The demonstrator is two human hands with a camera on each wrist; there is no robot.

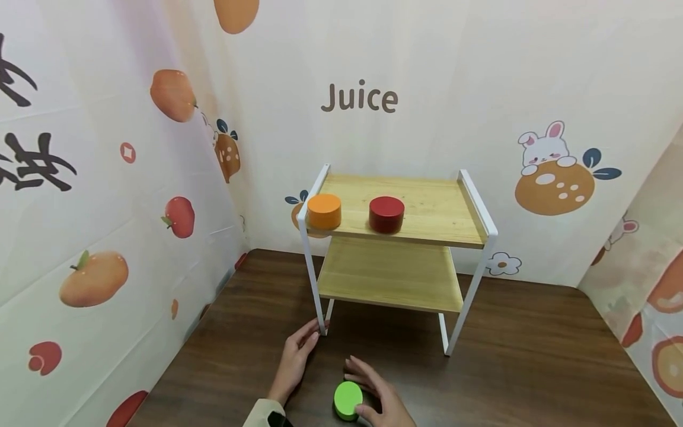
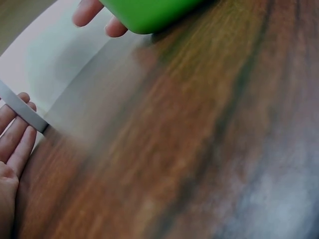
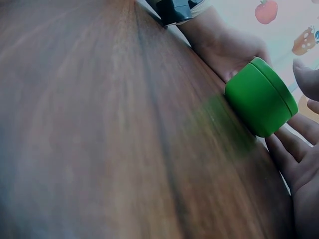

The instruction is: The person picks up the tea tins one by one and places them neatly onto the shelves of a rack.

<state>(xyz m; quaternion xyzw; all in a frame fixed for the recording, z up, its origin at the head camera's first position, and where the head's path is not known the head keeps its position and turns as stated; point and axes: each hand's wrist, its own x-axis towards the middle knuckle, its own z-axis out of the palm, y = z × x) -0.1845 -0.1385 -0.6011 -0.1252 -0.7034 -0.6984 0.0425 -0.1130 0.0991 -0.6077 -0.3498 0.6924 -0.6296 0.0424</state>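
Note:
At the shelf's front left foot, my left hand [image 1: 292,360] has its fingers behind the white leg [image 2: 22,108]. Those fingers look fairly straight in the left wrist view. A round green tin with a lid [image 1: 348,400] stands upright on the table. Around it is my right hand [image 1: 381,396], fingers spread on the far side and thumb by the near right edge. In the right wrist view the green tin [image 3: 260,98] has the thumb above and the fingers [image 3: 291,149] lower down; firm contact cannot be made out.
A two-tier wooden shelf [image 1: 427,204] with white metal legs stands on the dark wooden table [image 1: 512,356]. Its top tier carries an orange tin [image 1: 324,212] at the left and a red tin [image 1: 386,214] beside it. Printed cloth [image 1: 416,71] hangs behind and at both sides.

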